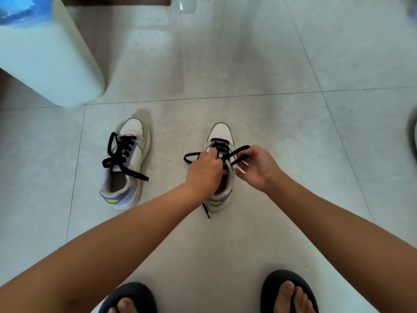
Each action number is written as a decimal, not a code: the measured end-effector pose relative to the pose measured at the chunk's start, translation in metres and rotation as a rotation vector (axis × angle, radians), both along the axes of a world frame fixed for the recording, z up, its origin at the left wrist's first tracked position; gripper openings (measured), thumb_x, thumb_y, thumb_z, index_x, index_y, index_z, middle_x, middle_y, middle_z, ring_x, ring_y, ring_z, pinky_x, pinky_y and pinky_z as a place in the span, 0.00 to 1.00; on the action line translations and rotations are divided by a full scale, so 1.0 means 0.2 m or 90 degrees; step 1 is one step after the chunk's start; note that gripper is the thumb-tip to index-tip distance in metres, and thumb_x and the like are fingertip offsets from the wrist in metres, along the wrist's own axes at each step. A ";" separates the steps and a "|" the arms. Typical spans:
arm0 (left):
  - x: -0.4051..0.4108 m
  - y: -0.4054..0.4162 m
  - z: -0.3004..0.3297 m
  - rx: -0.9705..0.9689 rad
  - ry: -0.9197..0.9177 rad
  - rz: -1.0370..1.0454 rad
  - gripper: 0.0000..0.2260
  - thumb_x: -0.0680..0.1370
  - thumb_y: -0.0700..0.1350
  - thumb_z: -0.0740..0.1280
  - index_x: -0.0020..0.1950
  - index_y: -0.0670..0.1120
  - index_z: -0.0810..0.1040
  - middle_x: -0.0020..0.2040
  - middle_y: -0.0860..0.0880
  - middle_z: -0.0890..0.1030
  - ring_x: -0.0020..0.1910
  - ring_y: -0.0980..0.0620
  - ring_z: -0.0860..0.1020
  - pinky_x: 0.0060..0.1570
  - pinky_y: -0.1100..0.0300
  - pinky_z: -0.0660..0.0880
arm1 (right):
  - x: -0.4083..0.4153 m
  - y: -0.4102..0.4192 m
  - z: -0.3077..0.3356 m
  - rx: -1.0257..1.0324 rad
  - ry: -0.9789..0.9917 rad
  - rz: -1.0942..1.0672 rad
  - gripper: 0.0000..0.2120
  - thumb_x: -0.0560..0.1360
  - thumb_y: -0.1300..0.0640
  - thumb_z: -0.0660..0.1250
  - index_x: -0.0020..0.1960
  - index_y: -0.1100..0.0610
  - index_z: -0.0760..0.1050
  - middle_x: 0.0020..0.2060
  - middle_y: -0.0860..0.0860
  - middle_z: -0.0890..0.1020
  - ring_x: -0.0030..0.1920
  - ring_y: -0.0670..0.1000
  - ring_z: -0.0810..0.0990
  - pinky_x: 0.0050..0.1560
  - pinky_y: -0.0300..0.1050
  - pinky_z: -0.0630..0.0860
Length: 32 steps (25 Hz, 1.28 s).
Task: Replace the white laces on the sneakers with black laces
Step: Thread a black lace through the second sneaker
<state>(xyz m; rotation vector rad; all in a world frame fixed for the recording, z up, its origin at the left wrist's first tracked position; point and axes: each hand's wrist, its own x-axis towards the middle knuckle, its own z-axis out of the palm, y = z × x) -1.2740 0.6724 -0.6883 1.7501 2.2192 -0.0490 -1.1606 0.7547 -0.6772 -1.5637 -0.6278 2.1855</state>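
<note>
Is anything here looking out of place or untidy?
Nothing is damaged. The left sneaker has its black lace hanging loose, its ends spilling onto the floor.

Both sneakers are off-white with pale pink, lilac-blue side panels and a neon yellow-green mark on the heel: the left sneaker (126, 163) and the right sneaker (220, 141). Each carries black laces (121, 154). The floor (248, 64) is pale grey tile, faintly mottled, with thin dark grout lines. The sandals (286, 288) are black.
</note>
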 end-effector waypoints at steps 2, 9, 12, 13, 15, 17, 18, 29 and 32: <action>-0.01 -0.02 -0.04 0.095 -0.020 -0.018 0.09 0.77 0.43 0.66 0.48 0.37 0.79 0.57 0.41 0.74 0.55 0.41 0.73 0.35 0.57 0.65 | 0.05 0.06 0.02 0.035 -0.046 0.026 0.08 0.75 0.62 0.59 0.38 0.55 0.70 0.27 0.48 0.73 0.32 0.47 0.69 0.39 0.42 0.67; 0.00 -0.09 -0.04 0.135 -0.060 -0.040 0.13 0.58 0.42 0.81 0.28 0.41 0.77 0.37 0.42 0.77 0.31 0.43 0.75 0.21 0.64 0.65 | 0.13 0.10 0.01 0.153 -0.078 0.117 0.03 0.74 0.61 0.68 0.45 0.54 0.77 0.33 0.48 0.75 0.35 0.46 0.72 0.42 0.41 0.71; 0.01 -0.10 -0.04 0.131 -0.054 -0.022 0.14 0.55 0.40 0.82 0.26 0.42 0.77 0.37 0.43 0.77 0.31 0.44 0.76 0.21 0.66 0.64 | 0.16 0.07 0.01 0.278 -0.157 0.235 0.08 0.72 0.65 0.69 0.49 0.56 0.79 0.37 0.47 0.78 0.36 0.42 0.75 0.41 0.36 0.72; 0.02 -0.10 -0.04 0.136 -0.052 -0.017 0.14 0.54 0.40 0.82 0.27 0.43 0.77 0.37 0.43 0.77 0.31 0.44 0.76 0.21 0.66 0.64 | 0.16 0.05 0.00 0.345 -0.222 0.285 0.08 0.72 0.65 0.70 0.50 0.57 0.79 0.36 0.47 0.78 0.34 0.40 0.75 0.38 0.32 0.71; 0.03 -0.11 -0.04 0.152 -0.058 0.004 0.14 0.54 0.39 0.82 0.28 0.42 0.77 0.37 0.43 0.77 0.31 0.44 0.76 0.21 0.65 0.65 | 0.16 0.03 0.00 0.403 -0.268 0.314 0.06 0.72 0.62 0.71 0.49 0.56 0.80 0.35 0.46 0.78 0.33 0.40 0.74 0.35 0.31 0.71; 0.04 -0.13 -0.06 0.155 -0.091 0.037 0.13 0.57 0.39 0.81 0.29 0.41 0.77 0.38 0.41 0.77 0.32 0.42 0.76 0.20 0.64 0.68 | 0.17 0.03 0.01 0.386 -0.258 0.346 0.02 0.74 0.57 0.70 0.46 0.54 0.80 0.35 0.46 0.79 0.35 0.41 0.75 0.38 0.35 0.72; 0.04 -0.15 -0.07 0.166 -0.105 0.053 0.12 0.59 0.38 0.81 0.29 0.40 0.77 0.38 0.40 0.76 0.31 0.42 0.76 0.21 0.63 0.69 | 0.18 0.03 0.01 0.382 -0.257 0.375 0.03 0.74 0.55 0.69 0.45 0.54 0.81 0.35 0.46 0.79 0.35 0.43 0.74 0.39 0.37 0.73; 0.05 -0.17 -0.05 0.069 -0.086 0.203 0.14 0.81 0.48 0.56 0.56 0.41 0.77 0.55 0.43 0.71 0.54 0.43 0.70 0.45 0.55 0.62 | 0.20 -0.01 0.02 0.295 -0.125 0.256 0.06 0.75 0.58 0.67 0.39 0.57 0.78 0.35 0.49 0.79 0.37 0.46 0.73 0.39 0.40 0.71; 0.05 -0.17 -0.04 0.041 -0.086 0.208 0.15 0.81 0.49 0.55 0.58 0.43 0.76 0.57 0.44 0.70 0.54 0.45 0.70 0.48 0.55 0.65 | 0.24 -0.04 0.05 0.348 -0.151 0.314 0.04 0.74 0.61 0.68 0.41 0.57 0.79 0.33 0.49 0.77 0.34 0.45 0.73 0.38 0.37 0.72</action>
